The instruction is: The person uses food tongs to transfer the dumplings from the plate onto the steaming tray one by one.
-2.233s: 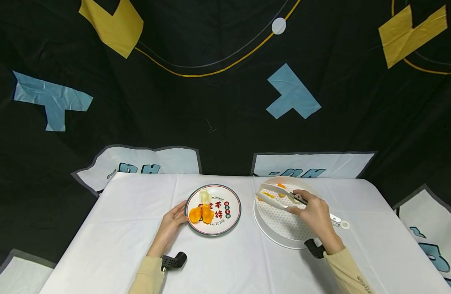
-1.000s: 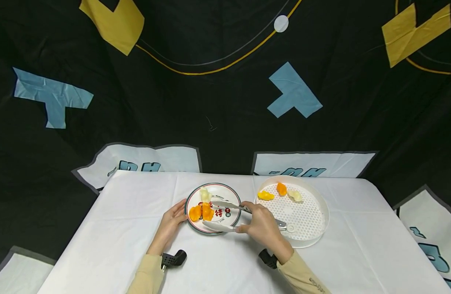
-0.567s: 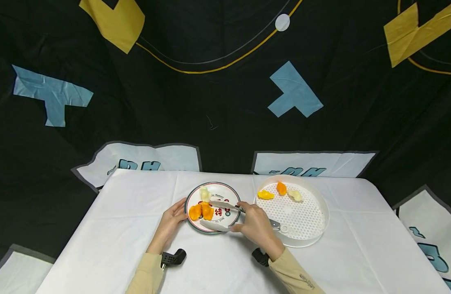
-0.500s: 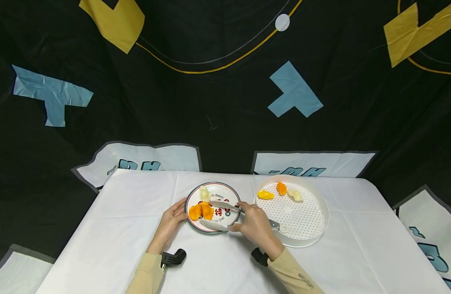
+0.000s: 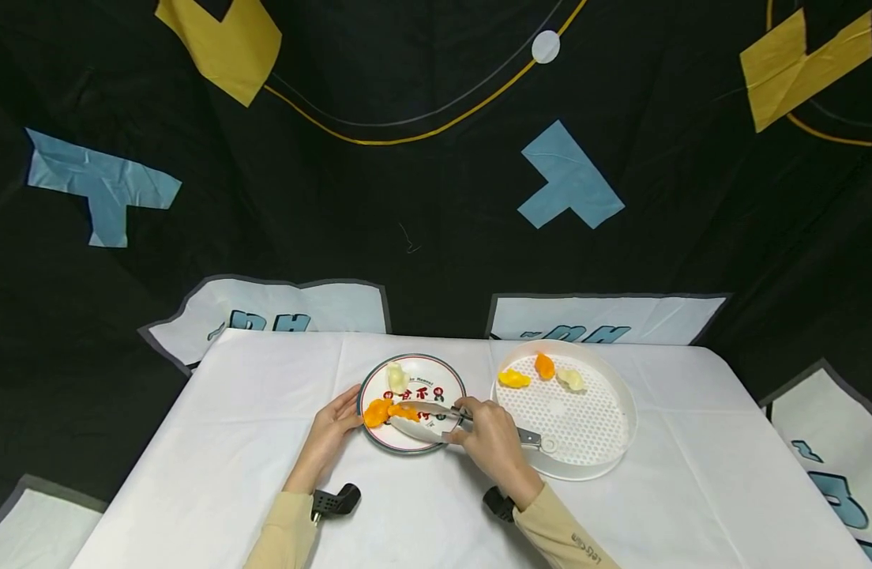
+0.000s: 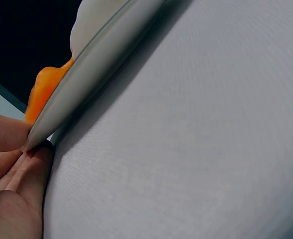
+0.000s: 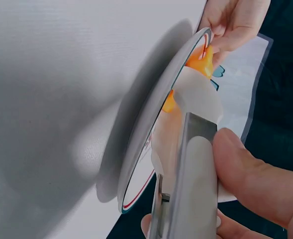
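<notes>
My left hand (image 5: 334, 424) pinches the left rim of a round white plate (image 5: 446, 385), thumb above and fingers beneath in the left wrist view. My right hand (image 5: 494, 444) grips a pair of tongs (image 7: 196, 189). Its white tips have closed around an orange piece (image 5: 404, 412), resembling bell pepper, on the plate; in the right wrist view the tips hide most of it. Beside it lies another orange piece (image 5: 376, 412), close to my left hand. A pale yellow piece (image 5: 396, 378) sits toward the plate's far side.
Right of the plate stands a round white tray (image 5: 585, 427) with a perforated base. It bears a yellow piece (image 5: 514, 378), an orange piece (image 5: 545, 365) and a pale piece (image 5: 571, 379). A black curtain (image 5: 436, 237) hangs behind the white-covered table (image 5: 216, 458).
The right hand has carried the tongs leftward from the tray to the plate. Spread half a second ago, their tips now squeeze the right-hand orange piece. The left hand keeps its place.
</notes>
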{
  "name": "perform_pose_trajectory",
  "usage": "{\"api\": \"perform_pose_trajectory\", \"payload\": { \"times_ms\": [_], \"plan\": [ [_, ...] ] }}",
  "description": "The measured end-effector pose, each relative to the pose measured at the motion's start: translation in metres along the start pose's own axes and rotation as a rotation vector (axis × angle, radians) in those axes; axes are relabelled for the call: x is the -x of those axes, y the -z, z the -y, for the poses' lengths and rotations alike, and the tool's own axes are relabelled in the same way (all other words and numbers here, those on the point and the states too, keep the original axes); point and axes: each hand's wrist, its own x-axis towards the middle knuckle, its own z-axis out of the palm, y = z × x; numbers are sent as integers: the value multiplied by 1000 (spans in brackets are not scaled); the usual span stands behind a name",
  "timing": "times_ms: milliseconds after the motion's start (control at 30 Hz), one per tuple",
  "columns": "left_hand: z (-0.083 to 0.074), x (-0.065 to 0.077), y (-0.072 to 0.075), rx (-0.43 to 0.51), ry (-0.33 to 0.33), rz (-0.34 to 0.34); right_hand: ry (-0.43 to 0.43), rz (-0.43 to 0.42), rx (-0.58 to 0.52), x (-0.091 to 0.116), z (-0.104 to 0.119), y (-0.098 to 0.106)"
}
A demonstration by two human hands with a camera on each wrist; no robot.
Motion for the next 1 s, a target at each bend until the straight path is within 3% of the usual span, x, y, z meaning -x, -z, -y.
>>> {"api": "perform_pose_trajectory", "payload": {
  "times_ms": [367,667,1000],
  "plan": [
    [1,1,0,-9,-10,-4,-11,-68,-34,2,-2,5],
    [1,0,-1,-23,-10,-2,-31,-81,-101,-1,-7,26],
    [1,0,0,-26,5,-2,-80,-93,-91,0,-16,49]
  ]
}}
